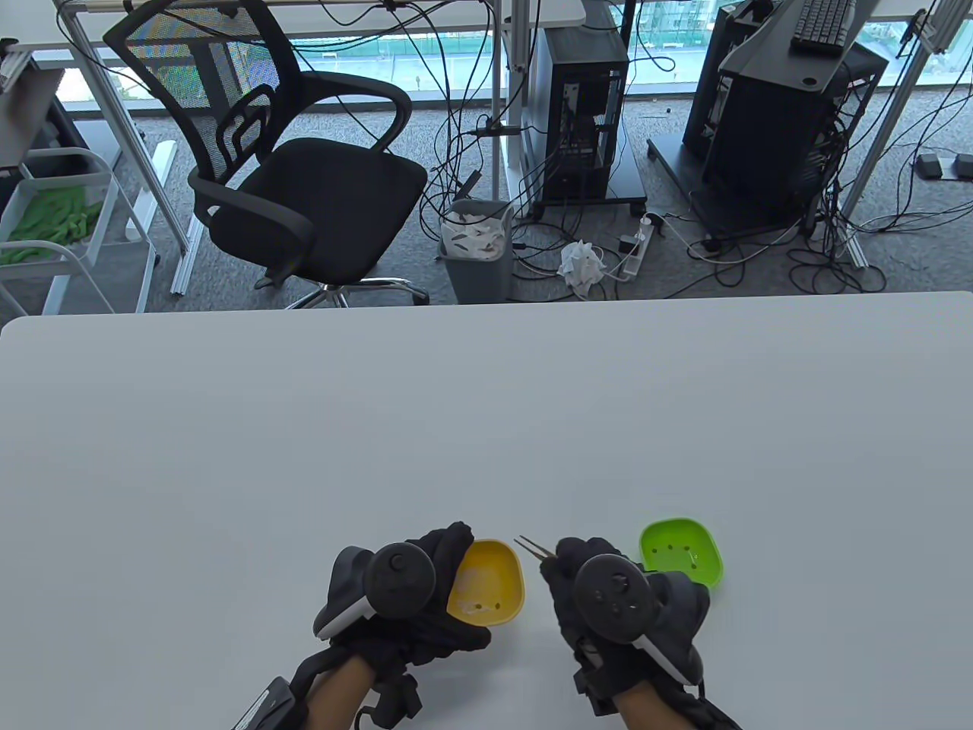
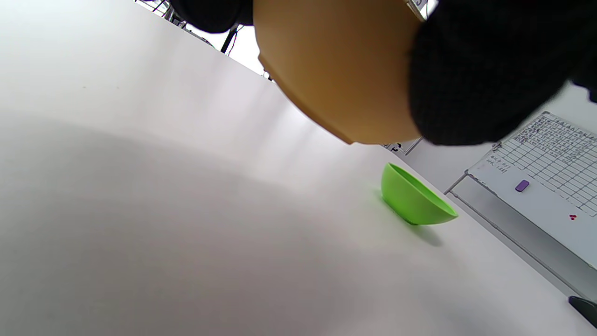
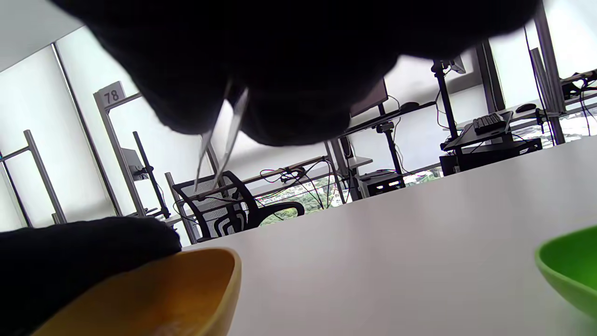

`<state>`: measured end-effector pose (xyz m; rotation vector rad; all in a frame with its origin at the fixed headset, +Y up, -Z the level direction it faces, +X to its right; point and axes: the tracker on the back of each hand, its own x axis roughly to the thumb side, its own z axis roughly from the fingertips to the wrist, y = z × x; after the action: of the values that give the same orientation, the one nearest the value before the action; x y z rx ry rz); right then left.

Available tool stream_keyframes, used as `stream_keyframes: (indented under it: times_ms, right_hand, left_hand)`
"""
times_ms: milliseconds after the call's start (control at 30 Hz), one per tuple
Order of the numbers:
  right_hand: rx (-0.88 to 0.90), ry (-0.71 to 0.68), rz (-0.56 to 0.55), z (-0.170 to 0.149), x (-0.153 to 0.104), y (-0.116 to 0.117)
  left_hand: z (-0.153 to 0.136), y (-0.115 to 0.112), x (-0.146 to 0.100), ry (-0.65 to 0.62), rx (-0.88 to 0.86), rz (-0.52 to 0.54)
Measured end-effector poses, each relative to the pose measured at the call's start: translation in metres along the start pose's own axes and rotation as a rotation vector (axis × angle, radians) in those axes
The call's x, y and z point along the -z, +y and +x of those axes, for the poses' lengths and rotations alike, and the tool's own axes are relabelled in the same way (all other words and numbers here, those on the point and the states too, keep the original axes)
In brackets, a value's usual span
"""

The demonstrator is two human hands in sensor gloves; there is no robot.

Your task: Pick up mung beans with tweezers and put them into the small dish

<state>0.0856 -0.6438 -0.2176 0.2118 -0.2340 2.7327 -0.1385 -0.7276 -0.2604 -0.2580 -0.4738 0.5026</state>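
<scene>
My left hand [image 1: 414,589] grips the left rim of a yellow dish [image 1: 490,582] and holds it tilted; its underside shows in the left wrist view [image 2: 340,70], lifted off the table. My right hand [image 1: 600,585] holds metal tweezers [image 1: 528,545], tips slightly apart and pointing up-left, between the two dishes. In the right wrist view the tweezers [image 3: 219,149] hang above the yellow dish rim [image 3: 196,280]. A green dish [image 1: 682,551] with several small dark mung beans sits on the table right of my right hand. Nothing shows between the tweezer tips.
The white table [image 1: 486,426] stretches far ahead of both hands. Behind its far edge stand an office chair [image 1: 304,175], a bin [image 1: 477,247] and computer towers with cables. A printed sheet [image 2: 545,154] lies to the right in the left wrist view.
</scene>
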Motion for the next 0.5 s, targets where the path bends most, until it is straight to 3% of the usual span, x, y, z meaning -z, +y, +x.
stream_keyframes:
  times_ms: [200, 500]
  right_hand:
    - [-0.026, -0.037, 0.066, 0.007, -0.007, 0.021]
    - [-0.046, -0.050, 0.111, 0.006, -0.008, 0.024]
  left_hand:
    - [0.001, 0.000, 0.001, -0.004, 0.001, -0.002]
    - [0.002, 0.000, -0.001, -0.005, 0.013, -0.001]
